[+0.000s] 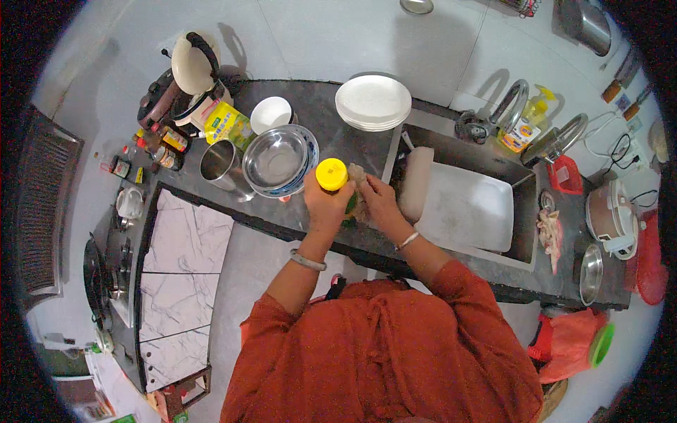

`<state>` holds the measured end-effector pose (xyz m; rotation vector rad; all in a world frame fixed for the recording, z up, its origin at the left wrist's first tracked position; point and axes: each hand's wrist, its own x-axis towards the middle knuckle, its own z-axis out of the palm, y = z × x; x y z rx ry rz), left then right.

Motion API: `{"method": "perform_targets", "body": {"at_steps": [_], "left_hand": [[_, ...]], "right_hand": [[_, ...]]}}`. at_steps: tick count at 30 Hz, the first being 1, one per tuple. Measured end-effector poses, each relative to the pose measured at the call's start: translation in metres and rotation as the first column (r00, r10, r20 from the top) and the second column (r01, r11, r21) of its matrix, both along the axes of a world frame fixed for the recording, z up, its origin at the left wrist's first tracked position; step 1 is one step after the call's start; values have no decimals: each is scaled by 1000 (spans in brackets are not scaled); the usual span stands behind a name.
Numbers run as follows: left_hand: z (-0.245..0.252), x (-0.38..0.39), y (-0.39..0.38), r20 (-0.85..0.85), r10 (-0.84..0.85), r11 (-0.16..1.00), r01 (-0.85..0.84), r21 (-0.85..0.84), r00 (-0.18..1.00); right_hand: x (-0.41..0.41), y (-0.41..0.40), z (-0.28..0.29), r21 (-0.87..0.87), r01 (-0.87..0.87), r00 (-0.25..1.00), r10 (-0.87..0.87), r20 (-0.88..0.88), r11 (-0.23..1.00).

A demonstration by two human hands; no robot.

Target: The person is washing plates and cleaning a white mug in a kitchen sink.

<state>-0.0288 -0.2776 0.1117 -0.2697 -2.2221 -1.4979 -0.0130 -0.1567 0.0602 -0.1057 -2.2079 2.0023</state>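
My left hand (325,210) is wrapped around a container with a yellow screw lid (331,174), held upright over the counter's front part. Most of the container's body is hidden by the fingers; a green patch shows low on its right side. In my right hand (383,205) is a crumpled beige cloth (360,196), pressed against or very near the container's right side. Just left of my left hand stands a stack of bowls topped by a stainless steel bowl (276,158). To the right of my right hand is the sink (473,145).
A white basin (468,206) sits in the sink. White plates (373,100) are stacked behind my hands. A steel cup (218,161), a yellow seasoning bag (225,122) and sauce bottles (172,138) stand left. Beyond the sink are a soap bottle (521,129) and a rice cooker (612,217).
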Motion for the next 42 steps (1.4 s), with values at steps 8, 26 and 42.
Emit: {"method": "perform_targets", "body": {"at_steps": [8,26,42], "left_hand": [[18,-4,-16,192,-298,921,229,315,935],[70,-11,-53,68,-295,538,107,836,953],[97,9,-93,-33,-31,860,44,508,999]], "right_hand": [[-20,-8,-1,31,72,946,-59,-320,997],[28,3,4,-961,112,762,599,247,254],[23,36,8,-893,-21,763,584,276,450]]}}
